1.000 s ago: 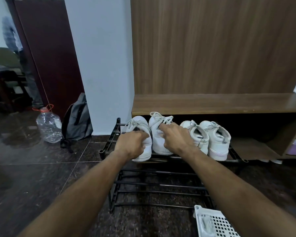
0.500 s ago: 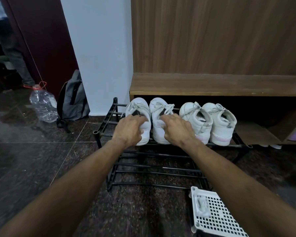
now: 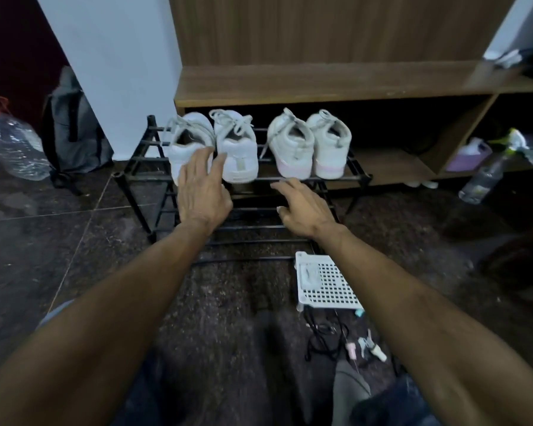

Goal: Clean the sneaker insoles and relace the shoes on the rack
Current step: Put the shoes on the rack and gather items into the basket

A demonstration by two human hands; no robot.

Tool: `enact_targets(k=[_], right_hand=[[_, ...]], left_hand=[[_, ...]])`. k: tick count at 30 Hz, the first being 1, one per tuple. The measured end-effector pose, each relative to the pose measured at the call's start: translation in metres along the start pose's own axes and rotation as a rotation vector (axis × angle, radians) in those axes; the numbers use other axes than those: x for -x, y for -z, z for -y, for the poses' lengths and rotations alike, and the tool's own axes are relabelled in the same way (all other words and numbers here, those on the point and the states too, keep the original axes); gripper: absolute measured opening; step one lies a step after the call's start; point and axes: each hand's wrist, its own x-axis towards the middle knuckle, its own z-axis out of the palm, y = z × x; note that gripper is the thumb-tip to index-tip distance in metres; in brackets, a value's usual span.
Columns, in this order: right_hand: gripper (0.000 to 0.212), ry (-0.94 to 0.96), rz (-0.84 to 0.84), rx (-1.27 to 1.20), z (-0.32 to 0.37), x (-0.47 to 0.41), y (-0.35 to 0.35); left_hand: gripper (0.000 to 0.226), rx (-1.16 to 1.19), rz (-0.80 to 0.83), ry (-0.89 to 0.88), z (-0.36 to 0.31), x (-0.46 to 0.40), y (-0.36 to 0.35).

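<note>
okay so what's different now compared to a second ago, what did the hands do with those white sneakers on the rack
Both hands have let go and drawn back. The left hand now lies open, fingertips at the heels of the left pair of sneakers; the right hand hangs open before the rack's front bar, holding nothing. The camera has tilted down. All four sneakers, including the right pair, stay side by side on the top shelf.

Left hand (image 3: 202, 192): bare, no rings.
Right hand (image 3: 305, 207): bare, no rings.
Forearms: bare, no sleeves visible.
Legs: dark blue trousers, blurred.
</note>
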Motion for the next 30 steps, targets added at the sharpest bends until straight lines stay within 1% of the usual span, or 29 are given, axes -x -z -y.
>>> enact_targets(k=[2, 4, 7, 10, 13, 15, 17, 20, 22, 24, 25, 27, 29, 30], right_hand=[[0.046, -0.115, 0.051, -0.038, -0.019, 0.027, -0.014], [0.04, -0.251, 0.136, -0.088, -0.036, 0.054, -0.036], [0.036, -0.429, 0.303, -0.13, -0.058, 0.095, -0.073], [0.031, -0.561, 0.472, -0.163, -0.07, 0.132, -0.108], [0.028, -0.643, 0.619, -0.219, -0.074, 0.163, -0.144], [0.031, -0.686, 0.69, -0.252, -0.077, 0.178, -0.166], [0.029, -0.706, 0.725, -0.274, -0.078, 0.188, -0.185], [0.023, -0.724, 0.77, -0.238, -0.084, 0.195, -0.207], [0.023, -0.787, 0.755, -0.228, -0.094, 0.196, -0.222], [0.024, -0.836, 0.671, -0.211, -0.099, 0.19, -0.225], [0.022, -0.87, 0.596, -0.21, -0.103, 0.186, -0.228], [0.018, -1.024, 0.361, -0.307, -0.11, 0.173, -0.228], [0.023, -1.226, 0.082, -0.539, -0.125, 0.156, -0.233], [0.026, -1.332, -0.024, -0.658, -0.134, 0.149, -0.237]], left_hand=[[0.051, 0.09, 0.066, -0.044, -0.021, 0.022, -0.011], [0.041, 0.206, 0.208, -0.053, -0.039, 0.05, -0.032], [0.032, 0.324, 0.524, -0.036, -0.06, 0.103, -0.065], [0.029, 0.359, 0.833, 0.011, -0.072, 0.16, -0.092], [0.028, 0.427, 1.083, 0.121, -0.071, 0.209, -0.115], [0.027, 0.443, 1.171, 0.194, -0.064, 0.234, -0.129], [0.025, 0.471, 1.233, 0.252, -0.056, 0.25, -0.142], [0.023, 0.503, 1.266, 0.357, -0.043, 0.262, -0.16], [0.024, 0.506, 1.265, 0.42, -0.036, 0.262, -0.173], [0.024, 0.521, 1.254, 0.48, -0.034, 0.259, -0.186], [0.022, 0.54, 1.236, 0.514, -0.035, 0.256, -0.193], [0.02, 0.584, 1.174, 0.579, -0.041, 0.242, -0.206], [0.019, 0.634, 1.1, 0.651, -0.05, 0.223, -0.219], [0.019, 0.648, 1.072, 0.674, -0.054, 0.212, -0.225]])
